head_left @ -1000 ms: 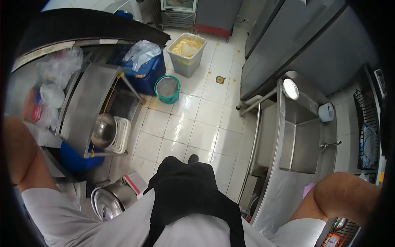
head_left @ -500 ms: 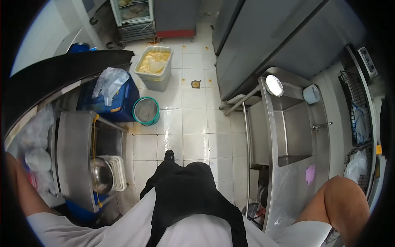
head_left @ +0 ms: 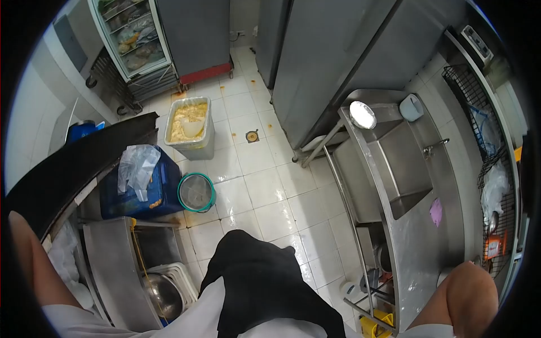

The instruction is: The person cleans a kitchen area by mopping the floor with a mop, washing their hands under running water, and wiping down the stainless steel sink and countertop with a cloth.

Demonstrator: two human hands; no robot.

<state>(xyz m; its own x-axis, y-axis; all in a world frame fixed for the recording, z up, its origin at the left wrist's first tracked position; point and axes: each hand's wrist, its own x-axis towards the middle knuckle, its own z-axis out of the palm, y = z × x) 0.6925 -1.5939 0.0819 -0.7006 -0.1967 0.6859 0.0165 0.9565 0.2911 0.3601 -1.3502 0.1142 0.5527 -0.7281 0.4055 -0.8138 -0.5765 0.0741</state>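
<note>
Neither of my hands shows; only parts of both bare arms are in view. At the left edge, my left arm rises past a steel shelf unit (head_left: 107, 265) and clear plastic bags (head_left: 65, 262). My bent right arm is at the lower right, over the end of the steel sink counter (head_left: 417, 270). A pink cloth or sponge (head_left: 435, 212) lies on that counter, short of the elbow. Beside the arm, part of a pale round thing is mostly hidden.
On the tiled floor stand a white tub (head_left: 208, 141) of yellowish food, a green-rimmed bucket (head_left: 211, 201) and a blue bin (head_left: 160, 191). A steel bowl (head_left: 163, 296) sits on the left shelf. A glass-door fridge (head_left: 138, 39) and tall grey cabinets (head_left: 327, 62) stand ahead.
My view has turned a little to the left and moved forward. More of the glass-door fridge shows, and a yellow item under the counter has come into view.
</note>
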